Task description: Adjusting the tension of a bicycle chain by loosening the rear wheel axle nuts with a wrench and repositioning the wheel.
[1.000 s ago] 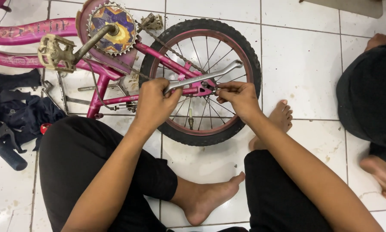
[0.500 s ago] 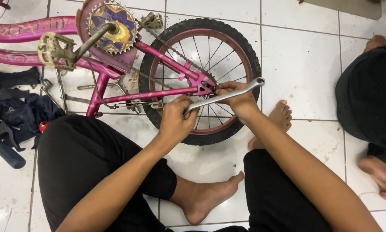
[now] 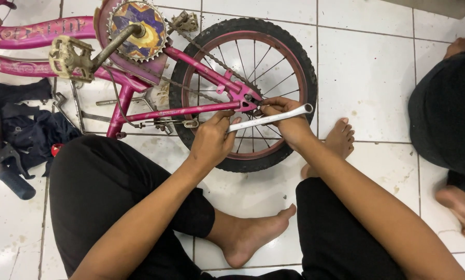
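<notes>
A long silver metal wrench (image 3: 271,117) lies across the pink bicycle's black-tyred rear wheel (image 3: 242,93); left hand (image 3: 211,140) and right hand (image 3: 287,119) both grip it, fingers closed.

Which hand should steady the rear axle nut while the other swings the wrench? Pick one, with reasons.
Right. The right hand already has its fingertips at the rear axle nut, while the left hand grips the wrench at its near end, probably better placed to swing it.

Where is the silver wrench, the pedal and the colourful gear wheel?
wrench (image 3: 274,117): head view, middle of its silver shaft.
pedal (image 3: 69,58): head view, centre of the worn pedal block.
gear wheel (image 3: 136,28): head view, its patterned disc face.
</notes>
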